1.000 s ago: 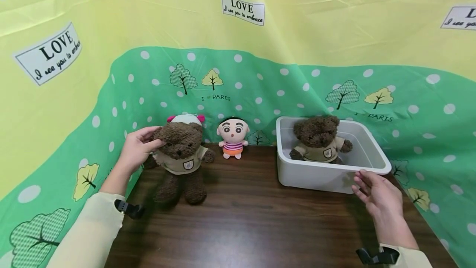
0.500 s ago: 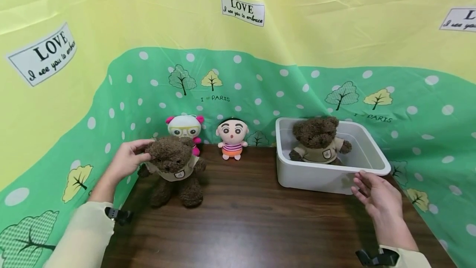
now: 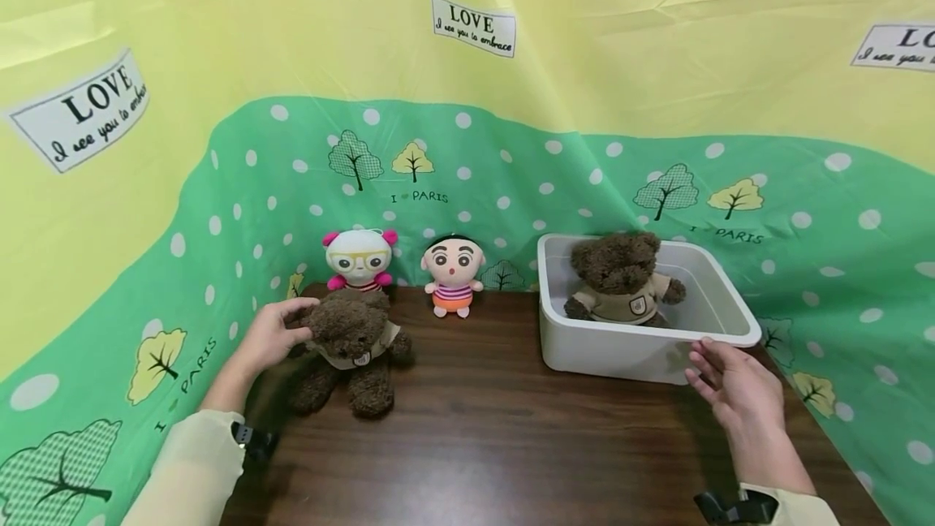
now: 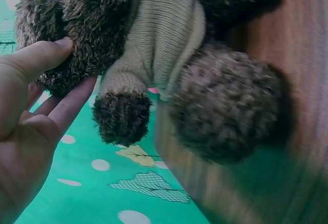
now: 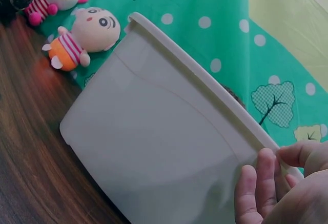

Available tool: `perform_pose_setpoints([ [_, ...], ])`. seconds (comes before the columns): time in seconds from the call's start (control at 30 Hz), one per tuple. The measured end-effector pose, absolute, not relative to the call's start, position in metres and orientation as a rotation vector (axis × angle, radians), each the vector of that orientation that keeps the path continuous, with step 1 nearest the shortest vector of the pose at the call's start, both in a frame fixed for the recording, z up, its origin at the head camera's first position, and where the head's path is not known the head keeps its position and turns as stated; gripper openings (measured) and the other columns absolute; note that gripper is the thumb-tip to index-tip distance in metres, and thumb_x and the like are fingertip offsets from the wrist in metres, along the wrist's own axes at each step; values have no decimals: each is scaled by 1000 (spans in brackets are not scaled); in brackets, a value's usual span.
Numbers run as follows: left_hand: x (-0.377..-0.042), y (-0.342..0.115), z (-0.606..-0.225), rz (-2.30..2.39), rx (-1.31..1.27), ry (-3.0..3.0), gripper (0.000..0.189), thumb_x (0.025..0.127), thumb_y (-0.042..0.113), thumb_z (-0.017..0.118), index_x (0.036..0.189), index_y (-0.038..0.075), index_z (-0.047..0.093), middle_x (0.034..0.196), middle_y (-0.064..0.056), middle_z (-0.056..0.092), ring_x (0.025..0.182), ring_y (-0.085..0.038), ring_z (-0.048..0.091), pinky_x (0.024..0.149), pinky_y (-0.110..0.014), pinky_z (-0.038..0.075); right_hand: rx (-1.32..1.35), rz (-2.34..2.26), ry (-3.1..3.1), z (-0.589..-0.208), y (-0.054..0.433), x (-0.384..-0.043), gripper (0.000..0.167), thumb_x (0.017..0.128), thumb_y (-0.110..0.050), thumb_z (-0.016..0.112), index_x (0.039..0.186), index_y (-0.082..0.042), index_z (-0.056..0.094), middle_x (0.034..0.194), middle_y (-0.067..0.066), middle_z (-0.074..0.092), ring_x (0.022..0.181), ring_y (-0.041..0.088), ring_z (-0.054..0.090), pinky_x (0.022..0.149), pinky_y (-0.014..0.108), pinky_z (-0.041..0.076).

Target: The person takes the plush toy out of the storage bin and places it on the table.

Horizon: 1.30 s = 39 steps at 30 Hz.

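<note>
At the left of the head view, my left hand (image 3: 273,335) grips a brown teddy bear (image 3: 349,327) by the side of its head. The bear wears a beige knit shirt with a badge and leans forward, its feet at the tabletop. In the left wrist view, the thumb and fingers (image 4: 43,57) pinch the curly fur. My right hand (image 3: 741,396) pinches the front rim of a light grey plastic bin (image 3: 609,354) near its right corner. Inside the bin sits a second, similar teddy bear (image 3: 617,266), its legs mostly hidden by the front wall.
Behind the held bear stands a pink-and-white plush panda (image 3: 358,254) with yellow glasses, its lower part hidden. Beside it is a boy doll (image 3: 453,274) in a striped top and orange shorts. A printed cloth (image 3: 511,177) encloses the back and sides of the dark wooden table (image 3: 497,428).
My left hand has brought the teddy bear down and nearer, tipping its head forward, so the panda behind now shows. The right hand stays on the bin's rim.
</note>
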<state>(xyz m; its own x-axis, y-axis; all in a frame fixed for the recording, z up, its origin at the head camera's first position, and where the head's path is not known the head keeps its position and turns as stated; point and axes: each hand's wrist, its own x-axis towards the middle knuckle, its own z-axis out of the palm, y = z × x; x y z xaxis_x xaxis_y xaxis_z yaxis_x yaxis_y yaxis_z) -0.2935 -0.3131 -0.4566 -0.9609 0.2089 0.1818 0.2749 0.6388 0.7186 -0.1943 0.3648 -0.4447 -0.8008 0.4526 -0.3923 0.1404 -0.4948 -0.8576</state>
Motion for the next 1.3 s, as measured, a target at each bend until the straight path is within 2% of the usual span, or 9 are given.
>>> perform_pose_setpoints([
  [0.13,-291,-316,-464,-1209,-378,-2789,51,91,-5,68,141,1,60,145,-28,54,98,-33,64,70,-35,49,-881,2394,-1465,-444,364,-194,30,85,-28,86,106,-21,67,85,-5,77,76,12,74,63,36,63],
  [0.23,-290,-316,-464,-1204,-361,-2801,52,91,-4,68,142,2,59,146,-27,54,129,-45,54,82,-40,49,-879,2392,-1462,-445,364,-194,30,85,-28,86,106,-20,67,85,-4,77,76,12,73,63,36,62],
  [0.5,-287,-315,-464,-1207,-324,-2825,53,92,-4,68,144,-1,56,149,-33,48,138,-53,43,93,-55,51,-865,2412,-1447,-446,366,-193,24,87,-25,84,103,-19,68,83,-4,77,74,12,73,62,36,62],
  [0.57,-286,-315,-463,-1219,-309,-2834,54,92,-3,67,145,0,55,151,-33,45,137,-53,44,87,-52,52,-864,2410,-1454,-446,366,-193,25,87,-25,85,104,-19,67,84,-4,77,75,12,73,63,36,62],
  [0.6,-286,-316,-463,-1232,-300,-2837,55,93,-2,67,146,1,54,153,-32,44,129,-54,49,82,-51,54,-866,2408,-1454,-446,366,-193,25,87,-25,85,104,-19,67,84,-4,77,75,12,73,63,36,62],
  [0.7,-286,-318,-461,-1291,-294,-2822,58,95,3,67,150,3,50,157,-31,39,129,-55,49,80,-47,54,-869,2402,-1459,-446,366,-193,27,86,-25,85,105,-19,67,84,-4,77,74,12,73,62,36,62],
  [0.9,-289,-322,-456,-1451,-267,-2793,72,99,29,70,160,7,36,165,-28,24,143,-55,35,100,-61,49,-854,2413,-1457,-446,366,-193,28,86,-24,86,105,-19,65,83,-4,77,74,11,73,62,36,62],
  [1.07,-297,-317,-454,-1477,-203,-2758,74,101,49,63,157,6,39,166,-27,24,147,-55,27,111,-68,36,-848,2415,-1456,-446,366,-192,28,86,-24,86,105,-19,66,83,-4,77,74,11,73,63,36,62],
  [1.3,-316,-307,-452,-1458,-317,-2717,60,102,35,66,151,5,48,162,-25,35,151,-48,26,116,-67,29,-864,2407,-1458,-444,366,-190,32,84,-26,87,107,-20,65,85,-4,77,76,12,73,64,36,63],
])
